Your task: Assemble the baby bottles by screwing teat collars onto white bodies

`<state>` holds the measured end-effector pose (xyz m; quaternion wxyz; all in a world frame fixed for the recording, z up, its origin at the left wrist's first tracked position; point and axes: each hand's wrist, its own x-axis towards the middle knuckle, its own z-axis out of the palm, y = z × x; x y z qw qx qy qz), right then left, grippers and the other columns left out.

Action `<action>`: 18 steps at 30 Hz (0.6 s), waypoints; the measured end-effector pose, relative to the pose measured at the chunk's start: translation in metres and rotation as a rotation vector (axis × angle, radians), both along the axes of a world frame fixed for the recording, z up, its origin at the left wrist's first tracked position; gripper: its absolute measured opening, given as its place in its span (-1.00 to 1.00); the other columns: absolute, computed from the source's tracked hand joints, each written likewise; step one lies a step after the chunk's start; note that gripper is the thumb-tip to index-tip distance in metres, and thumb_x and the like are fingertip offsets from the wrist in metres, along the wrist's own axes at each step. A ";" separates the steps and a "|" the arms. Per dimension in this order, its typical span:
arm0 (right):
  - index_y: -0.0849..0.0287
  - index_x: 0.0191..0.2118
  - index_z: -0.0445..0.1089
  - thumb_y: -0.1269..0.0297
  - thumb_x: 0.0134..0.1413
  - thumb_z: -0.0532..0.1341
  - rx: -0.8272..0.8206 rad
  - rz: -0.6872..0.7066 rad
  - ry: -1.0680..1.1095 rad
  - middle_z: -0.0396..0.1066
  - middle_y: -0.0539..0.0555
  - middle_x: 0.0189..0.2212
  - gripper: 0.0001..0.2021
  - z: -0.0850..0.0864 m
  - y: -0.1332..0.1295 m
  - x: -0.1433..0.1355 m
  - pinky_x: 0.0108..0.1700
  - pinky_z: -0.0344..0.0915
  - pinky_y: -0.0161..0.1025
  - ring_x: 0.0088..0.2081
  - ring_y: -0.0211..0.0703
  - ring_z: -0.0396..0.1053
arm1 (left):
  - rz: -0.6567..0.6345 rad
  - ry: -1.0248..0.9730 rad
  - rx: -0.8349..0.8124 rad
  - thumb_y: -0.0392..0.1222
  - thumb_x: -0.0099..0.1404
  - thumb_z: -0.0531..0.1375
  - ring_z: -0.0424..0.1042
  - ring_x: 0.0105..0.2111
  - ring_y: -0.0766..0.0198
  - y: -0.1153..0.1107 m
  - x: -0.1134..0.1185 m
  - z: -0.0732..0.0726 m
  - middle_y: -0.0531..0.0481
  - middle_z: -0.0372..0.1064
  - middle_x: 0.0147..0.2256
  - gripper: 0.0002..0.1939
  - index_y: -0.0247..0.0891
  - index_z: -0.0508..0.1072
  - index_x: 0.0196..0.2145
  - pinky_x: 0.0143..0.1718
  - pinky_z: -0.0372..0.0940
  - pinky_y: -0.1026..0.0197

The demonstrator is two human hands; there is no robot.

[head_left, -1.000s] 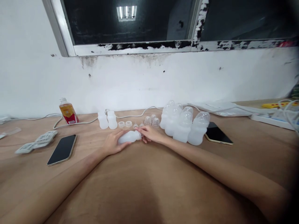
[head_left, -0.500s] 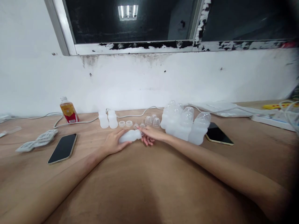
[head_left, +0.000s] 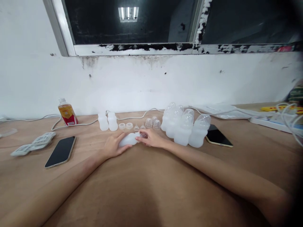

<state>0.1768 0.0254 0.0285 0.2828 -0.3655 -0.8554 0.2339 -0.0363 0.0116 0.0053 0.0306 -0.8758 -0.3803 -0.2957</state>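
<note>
A frosted white baby bottle (head_left: 128,140) lies tilted on its side, its neck pointing right. My left hand (head_left: 113,145) is wrapped round its body. At the neck end, my right hand (head_left: 153,138) has its thumb and fingers closed round the collar, with a clear nipple (head_left: 143,135) showing between them. Just behind the hands are two white collar rings (head_left: 129,125), two loose clear nipples (head_left: 136,127) and three clear domed caps (head_left: 156,125). Two bottles without tops (head_left: 112,122) stand at the back left. Several capped bottles (head_left: 183,129) are grouped right of my right hand.
On the left are a phone (head_left: 60,152), plastic packs (head_left: 42,141) and a drink bottle (head_left: 68,112). A second phone (head_left: 219,136) lies behind the capped bottles. A white cable (head_left: 139,117) runs along the wall to a power strip (head_left: 272,122); a plastic bag (head_left: 222,111) lies nearby.
My right hand has turned, and its loosely hanging fingers have closed round the collar end of the bottle. My left hand keeps its hold. The whole view has shifted slightly.
</note>
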 end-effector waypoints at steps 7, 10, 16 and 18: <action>0.20 -0.58 0.09 -0.10 -0.08 0.01 -0.866 0.026 0.275 0.03 -0.15 -0.78 -0.59 -0.004 0.004 -0.008 -0.80 -0.30 -0.48 -0.82 -0.52 -0.13 | 0.011 0.183 0.311 -0.02 0.17 0.00 0.30 -0.24 0.14 0.001 0.001 -0.003 -0.16 0.30 -0.20 -0.60 -0.29 0.23 -0.09 -0.25 0.20 0.16; 0.22 -0.59 0.09 -0.10 -0.07 0.00 -1.042 0.047 0.279 -0.01 -0.17 -0.80 -0.58 -0.003 0.007 -0.009 -0.82 -0.33 -0.50 -0.83 -0.55 -0.19 | 0.007 0.246 0.395 -0.07 0.19 -0.01 0.29 -0.24 0.14 0.001 0.000 -0.002 -0.16 0.31 -0.21 -0.62 -0.31 0.22 -0.08 -0.25 0.18 0.15; 0.25 -0.51 0.20 -0.15 -0.04 -0.11 -0.959 0.047 0.117 0.11 -0.10 -0.75 -0.50 0.009 0.005 -0.007 -0.79 -0.19 -0.49 -0.79 -0.49 -0.01 | 0.066 0.243 0.470 -0.14 0.18 0.01 0.25 -0.20 0.13 0.002 0.002 -0.001 -0.13 0.29 -0.19 -0.66 -0.30 0.21 -0.09 -0.24 0.15 0.15; 0.25 -0.46 0.24 -0.19 -0.04 -0.19 -0.702 -0.040 -0.036 0.25 0.01 -0.67 -0.43 0.016 0.005 -0.005 -0.72 -0.02 -0.44 -0.69 -0.38 0.18 | 0.116 0.194 0.426 -0.11 0.15 0.04 0.25 -0.21 0.14 0.002 0.005 0.000 -0.13 0.29 -0.21 -0.65 -0.30 0.23 -0.12 -0.26 0.15 0.16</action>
